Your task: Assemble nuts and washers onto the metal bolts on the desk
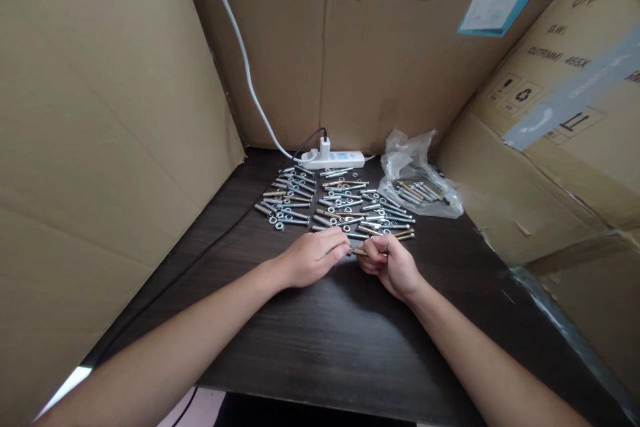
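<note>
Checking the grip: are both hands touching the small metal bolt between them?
Touching. The head view shows the left hand and right hand pinching opposite ends of the small metal bolt.

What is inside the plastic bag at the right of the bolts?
The plastic bag holds a bundle of bolts, silver and brassy, seen through the film. The crumpled folds hide how many there are and anything beneath them.
</note>
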Tool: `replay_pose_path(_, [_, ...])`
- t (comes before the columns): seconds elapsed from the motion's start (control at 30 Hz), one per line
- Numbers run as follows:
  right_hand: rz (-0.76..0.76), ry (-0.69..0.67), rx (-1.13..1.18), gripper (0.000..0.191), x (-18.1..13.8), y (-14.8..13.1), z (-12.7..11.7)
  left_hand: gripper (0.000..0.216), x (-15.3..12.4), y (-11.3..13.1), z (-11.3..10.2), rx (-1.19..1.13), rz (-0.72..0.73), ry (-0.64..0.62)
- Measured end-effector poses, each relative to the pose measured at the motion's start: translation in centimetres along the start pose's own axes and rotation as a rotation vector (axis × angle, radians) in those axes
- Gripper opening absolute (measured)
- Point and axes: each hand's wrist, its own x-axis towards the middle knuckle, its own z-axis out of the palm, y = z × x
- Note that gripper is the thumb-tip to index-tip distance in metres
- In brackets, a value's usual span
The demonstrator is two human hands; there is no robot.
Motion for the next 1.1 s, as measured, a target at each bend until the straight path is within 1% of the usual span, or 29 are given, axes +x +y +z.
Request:
replay_pose_path(0.07, [0.004,-0.006,-0.006,0.040,-0.01,0.05,-0.04,0.027,0.06,-0.11,0.07,-0.003,0.003,0.000])
replay_pose_path(0.2, [0.009,0.017,-0.025,0.039,-0.02,0.10,-0.06,0.013,-0.07,-0.04,0.27,-0.007,0.002,0.021])
replay_pose_path(0.23, [0.008,0.027,-0.029,0.039,-0.01,0.10,-0.05,0.017,-0.14,-0.01,0.34,-0.014,-0.002,0.035])
replay_pose_path(0.33, [0.009,0.038,-0.035,0.038,0.01,0.03,-0.03,0.039,-0.31,0.01,0.49,-0.046,-0.033,0.073])
replay_pose_path(0.37, [0.010,0.036,-0.036,0.038,0.02,0.00,-0.01,0.042,-0.33,0.00,0.48,-0.050,-0.046,0.075])
replay_pose_path(0.4, [0.010,0.036,-0.037,0.038,0.03,-0.03,0.01,0.039,-0.31,-0.02,0.45,-0.046,-0.055,0.076])
replay_pose_path(0.5, [0.004,0.039,-0.045,0.039,0.07,-0.07,0.08,0.018,-0.09,-0.14,0.30,-0.011,-0.049,0.068])
replay_pose_path(0.67, [0.006,0.020,-0.058,0.039,0.10,0.06,0.04,0.029,0.23,-0.39,0.39,-0.015,-0.021,-0.004])
replay_pose_path(0.73, [0.003,0.028,-0.061,0.039,0.06,0.06,0.03,0.023,0.15,-0.34,0.45,-0.030,-0.015,-0.009])
replay_pose_path(0.8, [0.000,0.046,-0.063,0.039,0.02,-0.03,0.07,0.014,-0.03,-0.19,0.45,-0.041,-0.019,0.014])
replay_pose_path(0.9, [0.000,0.063,-0.064,0.038,0.01,-0.19,0.21,0.033,-0.27,0.08,0.32,-0.040,-0.035,0.054])
replay_pose_path(0.93, [0.002,0.062,-0.063,0.038,0.02,-0.21,0.25,0.035,-0.29,0.14,0.26,-0.037,-0.038,0.060])
replay_pose_path(0.97, [0.003,0.059,-0.061,0.038,0.03,-0.20,0.27,0.033,-0.28,0.17,0.20,-0.032,-0.039,0.064])
replay_pose_path(1.03, [0.002,0.051,-0.060,0.039,0.04,-0.15,0.30,0.020,-0.17,0.15,0.13,-0.018,-0.037,0.066])
replay_pose_path(1.07, [0.002,0.050,-0.060,0.039,0.04,-0.12,0.30,0.017,-0.08,0.10,0.12,-0.011,-0.036,0.062])
replay_pose_path(1.1, [0.001,0.051,-0.061,0.039,0.03,-0.09,0.30,0.020,0.01,0.05,0.14,-0.005,-0.034,0.053])
